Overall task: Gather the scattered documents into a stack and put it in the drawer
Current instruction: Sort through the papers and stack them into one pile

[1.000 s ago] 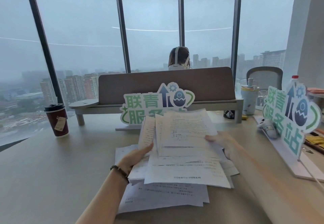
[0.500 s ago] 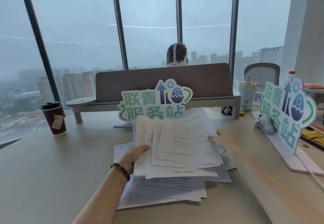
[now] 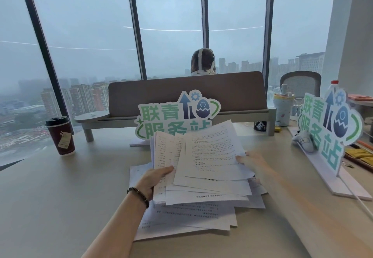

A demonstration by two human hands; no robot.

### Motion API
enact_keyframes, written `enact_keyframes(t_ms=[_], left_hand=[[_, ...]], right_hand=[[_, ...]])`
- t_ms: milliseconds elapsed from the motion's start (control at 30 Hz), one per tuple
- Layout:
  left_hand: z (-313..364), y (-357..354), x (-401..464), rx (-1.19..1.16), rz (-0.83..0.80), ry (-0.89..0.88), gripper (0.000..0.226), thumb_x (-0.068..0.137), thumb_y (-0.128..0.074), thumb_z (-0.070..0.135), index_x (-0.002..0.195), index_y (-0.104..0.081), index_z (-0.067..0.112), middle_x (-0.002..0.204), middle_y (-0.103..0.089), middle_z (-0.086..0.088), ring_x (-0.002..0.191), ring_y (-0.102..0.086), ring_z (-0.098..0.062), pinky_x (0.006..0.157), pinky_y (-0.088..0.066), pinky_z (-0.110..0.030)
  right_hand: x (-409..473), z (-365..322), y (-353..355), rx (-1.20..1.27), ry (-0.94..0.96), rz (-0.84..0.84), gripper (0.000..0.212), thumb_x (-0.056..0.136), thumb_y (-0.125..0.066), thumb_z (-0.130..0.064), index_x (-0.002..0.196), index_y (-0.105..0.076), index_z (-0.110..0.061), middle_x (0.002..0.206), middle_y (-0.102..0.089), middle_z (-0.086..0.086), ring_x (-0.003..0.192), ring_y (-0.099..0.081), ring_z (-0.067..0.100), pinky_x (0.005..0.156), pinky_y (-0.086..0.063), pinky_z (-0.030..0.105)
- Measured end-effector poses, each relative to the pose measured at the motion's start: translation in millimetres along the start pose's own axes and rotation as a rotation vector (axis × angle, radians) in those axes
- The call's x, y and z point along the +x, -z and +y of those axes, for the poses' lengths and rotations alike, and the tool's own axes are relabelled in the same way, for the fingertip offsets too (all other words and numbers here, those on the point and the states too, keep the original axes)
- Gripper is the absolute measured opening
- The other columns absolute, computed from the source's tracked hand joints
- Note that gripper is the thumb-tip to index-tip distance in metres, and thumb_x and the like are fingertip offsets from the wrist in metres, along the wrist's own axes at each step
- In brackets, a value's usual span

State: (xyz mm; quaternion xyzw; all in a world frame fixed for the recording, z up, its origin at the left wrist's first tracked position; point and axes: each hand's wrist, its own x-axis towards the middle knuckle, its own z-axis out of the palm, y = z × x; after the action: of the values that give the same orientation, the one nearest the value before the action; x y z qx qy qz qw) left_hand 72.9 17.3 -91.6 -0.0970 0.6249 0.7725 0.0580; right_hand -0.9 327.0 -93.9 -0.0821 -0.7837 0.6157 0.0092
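A loose bundle of printed white documents is tilted up off the desk between both hands. My left hand grips its left edge, thumb on top. My right hand holds the right edge, blurred, with the thumb on the top sheet. More sheets lie flat on the beige desk beneath the bundle, fanned out unevenly. No drawer is in view.
A green-lettered sign stands just behind the papers, and a second one at the right. A dark red coffee cup sits at the left. Behind are a desk divider, a seated person's head, a pale tumbler.
The held bundle has risen and tipped more upright, with the sheets drawn closer together. Both hands moved slightly toward me with it.
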Motion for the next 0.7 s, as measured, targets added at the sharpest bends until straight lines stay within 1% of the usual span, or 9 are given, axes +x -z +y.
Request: enact_keyframes(t_ms=[100, 167, 267, 367, 400, 467, 533, 600, 700], left_hand=[[1, 2, 0, -0.041, -0.009, 0.014, 0.027, 0.091, -0.064, 0.002, 0.118, -0.064, -0.004, 0.112, -0.071, -0.025, 0.082, -0.074, -0.035, 0.059, -0.062, -0.040], [0, 2, 0, -0.051, -0.015, 0.007, 0.027, 0.091, -0.065, 0.002, 0.117, -0.064, -0.003, 0.113, -0.071, -0.024, 0.085, -0.073, -0.035, 0.062, -0.062, -0.041], [-1, 0, -1, -0.043, -0.018, -0.021, 0.026, 0.090, -0.065, 0.003, 0.115, -0.065, -0.004, 0.112, -0.071, -0.023, 0.085, -0.074, -0.033, 0.064, -0.062, -0.039], [-2, 0, 1, -0.031, -0.003, -0.034, 0.025, 0.092, -0.065, 0.008, 0.114, -0.066, -0.002, 0.108, -0.073, -0.021, 0.085, -0.075, -0.032, 0.063, -0.062, -0.037], [-2, 1, 1, -0.017, 0.007, -0.034, 0.026, 0.092, -0.065, 0.012, 0.115, -0.067, 0.000, 0.108, -0.074, -0.020, 0.088, -0.074, -0.033, 0.064, -0.062, -0.038], [-2, 2, 2, 0.002, 0.024, -0.036, 0.027, 0.092, -0.066, 0.017, 0.116, -0.067, 0.003, 0.109, -0.074, -0.017, 0.095, -0.072, -0.035, 0.069, -0.062, -0.042], [-2, 3, 3, -0.004, 0.032, -0.037, 0.027, 0.093, -0.066, 0.018, 0.116, -0.067, 0.004, 0.109, -0.074, -0.017, 0.097, -0.072, -0.036, 0.071, -0.062, -0.043], [-2, 3, 3, -0.016, 0.027, -0.030, 0.029, 0.092, -0.066, 0.018, 0.117, -0.066, 0.003, 0.110, -0.073, -0.018, 0.098, -0.071, -0.037, 0.073, -0.062, -0.046], [-2, 3, 3, -0.013, 0.021, -0.030, 0.032, 0.092, -0.066, 0.019, 0.120, -0.065, 0.003, 0.111, -0.073, -0.019, 0.101, -0.070, -0.038, 0.077, -0.061, -0.049]], right_hand=[[1, 1, 4, 0.018, -0.010, -0.030, 0.021, 0.091, -0.068, -0.006, 0.110, -0.066, 0.001, 0.112, -0.069, 0.015, 0.105, -0.066, 0.033, 0.099, -0.051, 0.047], [1, 1, 4, 0.029, -0.039, -0.074, 0.021, 0.087, -0.071, -0.002, 0.108, -0.067, 0.000, 0.112, -0.071, 0.014, 0.104, -0.067, 0.034, 0.097, -0.052, 0.051], [0, 2, -1, 0.061, -0.074, -0.122, 0.014, 0.090, -0.070, -0.009, 0.103, -0.067, -0.006, 0.114, -0.071, 0.013, 0.105, -0.067, 0.033, 0.097, -0.053, 0.050], [0, 2, -4, 0.068, -0.058, -0.091, 0.025, 0.091, -0.069, -0.009, 0.115, -0.065, -0.001, 0.116, -0.069, 0.014, 0.107, -0.066, 0.034, 0.098, -0.052, 0.049], [-1, 2, -2, 0.056, -0.056, -0.089, 0.024, 0.090, -0.070, -0.006, 0.112, -0.065, -0.001, 0.114, -0.070, 0.014, 0.105, -0.066, 0.034, 0.098, -0.053, 0.049], [-5, -1, 2, 0.034, -0.059, -0.112, 0.011, 0.088, -0.070, 0.001, 0.098, -0.068, -0.003, 0.107, -0.072, 0.014, 0.101, -0.068, 0.033, 0.096, -0.054, 0.049], [-8, -4, 6, 0.043, -0.080, -0.139, 0.014, 0.087, -0.065, 0.010, 0.089, -0.067, -0.004, 0.102, -0.073, 0.015, 0.093, -0.069, 0.032, 0.086, -0.057, 0.044], [-8, -5, 8, 0.059, -0.118, -0.186, 0.017, 0.087, -0.060, 0.015, 0.091, -0.066, 0.000, 0.100, -0.073, 0.016, 0.085, -0.070, 0.031, 0.074, -0.058, 0.039], [-10, -7, 3, 0.044, -0.156, -0.223, 0.018, 0.090, -0.062, 0.004, 0.107, -0.066, 0.002, 0.103, -0.073, 0.018, 0.092, -0.071, 0.034, 0.087, -0.058, 0.049]])
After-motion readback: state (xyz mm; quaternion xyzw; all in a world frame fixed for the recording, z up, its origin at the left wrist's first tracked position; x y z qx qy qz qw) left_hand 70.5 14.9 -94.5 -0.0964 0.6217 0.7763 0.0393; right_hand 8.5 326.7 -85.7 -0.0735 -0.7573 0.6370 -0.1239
